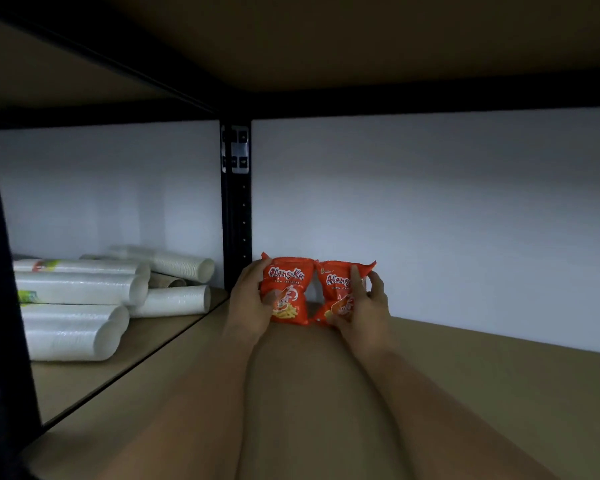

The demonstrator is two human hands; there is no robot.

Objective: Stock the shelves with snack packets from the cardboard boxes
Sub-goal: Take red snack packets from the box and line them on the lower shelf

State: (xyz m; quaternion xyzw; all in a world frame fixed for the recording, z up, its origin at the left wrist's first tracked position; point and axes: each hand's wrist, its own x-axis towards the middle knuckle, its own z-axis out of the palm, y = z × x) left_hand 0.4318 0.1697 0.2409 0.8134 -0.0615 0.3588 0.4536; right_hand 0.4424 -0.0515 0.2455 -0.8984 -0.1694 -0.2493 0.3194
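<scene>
Left hand [248, 299] grip pinching glossy red packet [286, 292], right hand [366, 306] grip pinching crinkled twin packet [338, 289], matte brown shelf [465, 393]

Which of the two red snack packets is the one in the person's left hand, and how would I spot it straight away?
Find the black upright post at the back of the shelf, against the pale wall. Just right of its foot stand two red packets side by side. The left packet is the one nearer the post, gripped by the left hand; its printed front shows almost fully, while the right hand covers much of the right packet.
</scene>
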